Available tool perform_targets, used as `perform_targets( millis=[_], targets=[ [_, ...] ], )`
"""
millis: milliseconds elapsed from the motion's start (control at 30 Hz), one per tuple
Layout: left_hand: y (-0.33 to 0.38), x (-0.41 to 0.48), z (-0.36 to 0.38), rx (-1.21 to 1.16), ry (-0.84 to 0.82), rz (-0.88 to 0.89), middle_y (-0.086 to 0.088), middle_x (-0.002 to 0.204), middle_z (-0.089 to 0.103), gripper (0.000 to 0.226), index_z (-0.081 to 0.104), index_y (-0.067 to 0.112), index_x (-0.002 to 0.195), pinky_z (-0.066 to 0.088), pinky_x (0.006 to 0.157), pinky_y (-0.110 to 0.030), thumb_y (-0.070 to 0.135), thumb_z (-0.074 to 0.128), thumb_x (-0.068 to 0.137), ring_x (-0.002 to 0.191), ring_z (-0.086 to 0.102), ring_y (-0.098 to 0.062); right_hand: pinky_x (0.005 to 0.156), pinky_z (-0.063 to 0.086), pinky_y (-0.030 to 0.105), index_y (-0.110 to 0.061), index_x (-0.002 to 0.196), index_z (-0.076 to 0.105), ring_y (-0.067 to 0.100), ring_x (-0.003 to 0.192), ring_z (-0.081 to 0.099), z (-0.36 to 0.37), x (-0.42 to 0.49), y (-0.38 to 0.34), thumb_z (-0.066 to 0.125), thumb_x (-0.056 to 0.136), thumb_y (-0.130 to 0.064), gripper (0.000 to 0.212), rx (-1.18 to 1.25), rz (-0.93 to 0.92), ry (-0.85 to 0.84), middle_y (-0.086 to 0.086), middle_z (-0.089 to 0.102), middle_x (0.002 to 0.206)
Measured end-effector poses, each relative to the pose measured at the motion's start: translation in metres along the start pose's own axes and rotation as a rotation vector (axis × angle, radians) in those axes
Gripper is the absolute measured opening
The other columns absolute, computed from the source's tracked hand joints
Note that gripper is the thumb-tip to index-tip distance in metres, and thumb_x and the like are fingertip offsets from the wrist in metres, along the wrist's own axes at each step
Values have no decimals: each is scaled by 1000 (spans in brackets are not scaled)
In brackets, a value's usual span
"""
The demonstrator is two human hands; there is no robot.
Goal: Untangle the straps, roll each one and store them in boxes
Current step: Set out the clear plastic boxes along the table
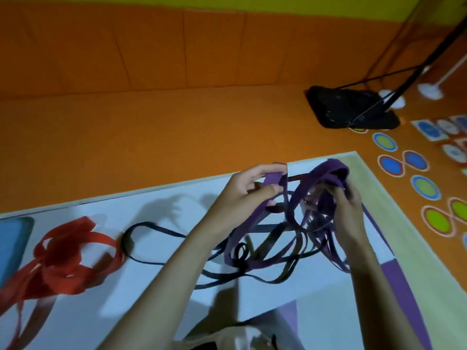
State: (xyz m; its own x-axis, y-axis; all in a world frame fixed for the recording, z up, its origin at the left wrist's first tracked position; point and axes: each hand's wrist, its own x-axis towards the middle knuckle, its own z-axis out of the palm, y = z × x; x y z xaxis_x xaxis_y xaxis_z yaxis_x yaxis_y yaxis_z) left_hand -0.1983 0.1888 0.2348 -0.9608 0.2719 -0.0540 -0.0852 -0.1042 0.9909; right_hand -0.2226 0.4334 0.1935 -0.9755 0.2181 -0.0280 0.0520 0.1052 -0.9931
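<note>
A purple strap (298, 198) hangs in tangled loops above the white table (177, 203). My left hand (249, 190) pinches one end of it between thumb and fingers. My right hand (347, 200) grips a bunch of its loops a little to the right. A dark navy strap (156, 229) lies looped on the table under and between my hands, mixed with the purple one. To the far left, a red strap (68, 251) lies in a loose heap.
A blue shape (12, 243) sits at the table's left edge. Beyond the table is an orange floor with coloured circles (384, 142). A black stand base (351, 107) with a pole and cables is at the back right. Beige cloth (227, 337) lies by my lap.
</note>
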Motion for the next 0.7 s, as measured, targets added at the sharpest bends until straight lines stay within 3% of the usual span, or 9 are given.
perform_targets(
  millis=[67, 133, 233, 333, 400, 467, 567, 700],
  targets=[
    [4, 15, 23, 106, -103, 51, 23, 142, 60, 37, 64, 33, 137, 41, 109, -19, 23, 67, 102, 133, 54, 2, 71, 64, 40, -10, 120, 67, 29, 87, 74, -8, -4, -15, 50, 104, -3, 24, -31, -39, -30, 17, 74, 102],
    [3, 30, 50, 140, -158, 58, 27, 140, 58, 48, 58, 38, 141, 38, 103, -8, 28, 74, 97, 130, 50, 14, 69, 60, 34, -10, 115, 69, 26, 84, 72, -17, -6, -26, 54, 101, -1, 22, -92, -113, -35, 15, 73, 100],
    [-10, 51, 94, 91, -134, 47, 18, 146, 54, 75, 45, 46, 148, 51, 107, -27, 37, 86, 86, 129, 58, 1, 69, 54, 41, -8, 102, 70, 35, 77, 66, -33, -4, -33, 60, 95, 0, 15, -126, -141, -15, 21, 69, 90],
    [-28, 74, 133, 5, -44, 32, 14, 151, 50, 91, 39, 47, 151, 53, 107, -33, 36, 92, 78, 132, 57, -3, 71, 57, 51, -10, 107, 72, 38, 80, 70, -55, 4, -30, 64, 96, -2, 16, -134, -138, -84, 21, 72, 90],
    [-40, 90, 154, -46, 79, 1, 13, 145, 55, 85, 46, 45, 146, 55, 105, -38, 30, 92, 77, 129, 59, -6, 78, 61, 52, -14, 116, 73, 36, 90, 73, -70, 11, -23, 66, 97, -2, 24, -159, -148, -197, 12, 76, 97],
    [-55, 106, 170, -70, 193, -26, 10, 134, 63, 71, 55, 38, 137, 58, 102, -41, 16, 89, 79, 121, 64, -8, 83, 59, 37, -19, 127, 68, 20, 100, 74, -88, 22, -9, 67, 97, -4, 34, -216, -104, -356, -1, 77, 108],
    [-76, 122, 185, -78, 303, -61, 6, 120, 71, 55, 63, 32, 128, 61, 95, -39, 3, 80, 84, 109, 70, -12, 101, 53, 30, -26, 149, 55, 6, 124, 65, -129, 43, 13, 66, 102, -22, 48, -213, 46, -508, -13, 69, 133],
    [-90, 140, 188, -80, 525, -128, 1, 114, 74, 49, 67, 34, 119, 63, 79, -35, -5, 67, 89, 103, 73, -25, 102, 57, 46, -24, 133, 69, 17, 115, 71, -191, 75, 60, 59, 106, -27, 29, -67, 162, -326, -5, 75, 125]
  ],
)
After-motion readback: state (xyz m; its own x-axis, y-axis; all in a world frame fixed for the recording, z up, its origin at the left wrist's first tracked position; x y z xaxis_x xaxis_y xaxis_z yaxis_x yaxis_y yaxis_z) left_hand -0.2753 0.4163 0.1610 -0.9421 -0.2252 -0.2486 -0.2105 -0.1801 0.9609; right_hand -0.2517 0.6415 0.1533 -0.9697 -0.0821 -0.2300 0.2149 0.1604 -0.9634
